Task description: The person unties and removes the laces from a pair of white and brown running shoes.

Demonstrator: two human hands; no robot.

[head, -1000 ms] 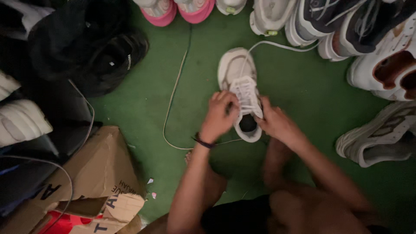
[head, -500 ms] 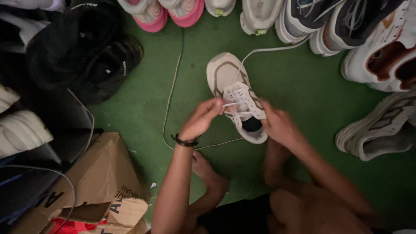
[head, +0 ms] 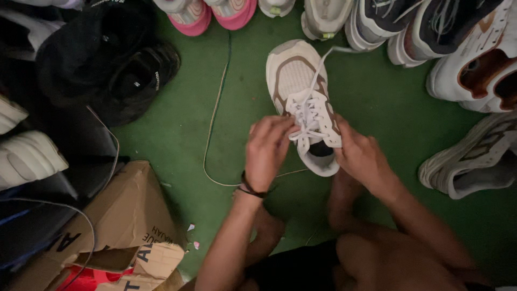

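Note:
A white and beige sneaker [head: 295, 75] lies on the green floor [head: 377, 97], toe pointing away from me. My left hand [head: 267, 151], with a dark band at the wrist, pinches its white lace [head: 308, 116] at the left side of the tongue. On the shoe's right side near the heel opening rests my right hand [head: 362, 156], fingers curled against the upper. One long lace end [head: 323, 62] runs from the eyelets toward the top right.
Several sneakers line the top and right edges, including a pink pair [head: 212, 13] and a white one [head: 474, 156]. Dark shoes and bags [head: 102, 64] fill the upper left. A torn cardboard box [head: 118, 226] sits lower left. A thin cord [head: 212, 124] loops across the floor.
My left hand has moved back onto the shoe's lace from a spot left of it. The right hand stays at the shoe's right side.

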